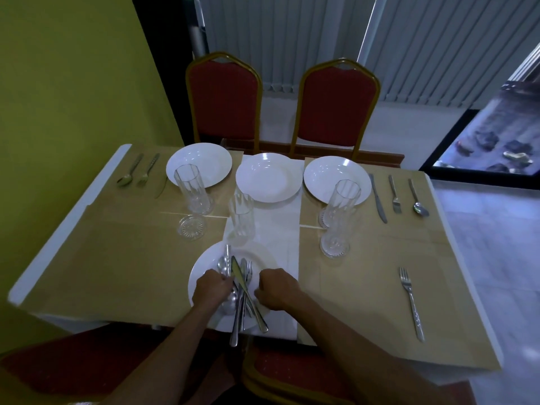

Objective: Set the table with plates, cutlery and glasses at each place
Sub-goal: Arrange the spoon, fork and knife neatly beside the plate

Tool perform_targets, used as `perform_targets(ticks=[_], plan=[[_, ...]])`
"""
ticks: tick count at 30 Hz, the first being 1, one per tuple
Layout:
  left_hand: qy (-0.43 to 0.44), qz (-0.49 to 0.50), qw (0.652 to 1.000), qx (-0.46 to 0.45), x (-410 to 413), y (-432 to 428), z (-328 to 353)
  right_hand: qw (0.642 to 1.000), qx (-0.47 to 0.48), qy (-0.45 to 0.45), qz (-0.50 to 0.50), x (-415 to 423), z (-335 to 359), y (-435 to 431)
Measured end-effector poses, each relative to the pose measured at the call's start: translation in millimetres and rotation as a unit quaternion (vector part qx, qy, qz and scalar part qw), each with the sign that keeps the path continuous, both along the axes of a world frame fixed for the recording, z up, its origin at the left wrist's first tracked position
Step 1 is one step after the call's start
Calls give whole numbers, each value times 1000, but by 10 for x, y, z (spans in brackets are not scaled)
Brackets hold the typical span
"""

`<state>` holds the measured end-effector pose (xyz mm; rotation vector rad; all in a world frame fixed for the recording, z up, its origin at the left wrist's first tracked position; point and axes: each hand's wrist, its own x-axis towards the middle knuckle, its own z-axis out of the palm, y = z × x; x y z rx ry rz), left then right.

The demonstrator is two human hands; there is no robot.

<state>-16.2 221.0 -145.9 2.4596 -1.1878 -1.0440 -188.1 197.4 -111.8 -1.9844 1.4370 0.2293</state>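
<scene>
A loose pile of silver steel cutlery (241,290) is heaped on the near white round plate (204,263), which is set at the near edge of the table (67,226). The pieces are laid roughly parallel, their long axes running from the plate's far rim to its near rim. Several handles are carried past the near rim and out over the table edge, and one knife is slanted across them towards the plate's near right.

The left hand (211,289) is placed over the plate's left half. Its grip is closed down with curled fingers on the pile's left-hand pieces, where spoon bowls are seen beyond and short of the knuckles. The right hand (277,289) is placed at the plate's right rim, fingers curled in towards the pile; whether anything is held in that grip cannot be told. The pile is thus flanked, lying just inward of each grip.

It is judged that the spoons are nearer the left hand, and the slanted knife and the forks nearer the right. Each piece is best drawn out along its own axis, so that the rest are not dragged.

Well to the right of the plate a lone silver fork (411,302) is laid on a tan paper mat (365,287), parallel to the pile. Just beyond the plate's far rim a tall clear faceted glass (241,217) is stood.
</scene>
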Motion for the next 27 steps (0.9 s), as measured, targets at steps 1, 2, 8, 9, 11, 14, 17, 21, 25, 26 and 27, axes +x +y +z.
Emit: perform_targets(ticks=[1,2,8,9,11,14,17,21,25,26,27], plan=[[1,-9,1000,2,14,14,26,1000,-12,-6,-1,-19,24,-11],[-8,-22,1000,3,30,34,69,1000,-26,-13,0,-25,52,-15],[-140,-206,968,-11,32,126,374,987,-139,-79,14,116,262,9],[-145,-243,959,-15,-6,128,412,985,-152,-82,21,149,275,23],[-146,-300,943,-20,-81,125,478,982,-167,-74,41,180,286,66],[-149,-363,919,-21,-157,123,546,984,-157,-40,74,128,268,125],[-160,-418,894,-33,-170,121,546,985,-145,3,96,52,220,146],[-217,-477,849,-70,-210,89,582,981,-150,41,112,-31,206,122],[-163,-401,888,-156,-231,16,585,980,-151,67,113,-239,192,66],[-141,-343,910,-184,-226,6,567,981,-150,70,101,-316,187,41],[-120,-279,930,-206,-224,10,546,983,-147,69,82,-395,181,14]])
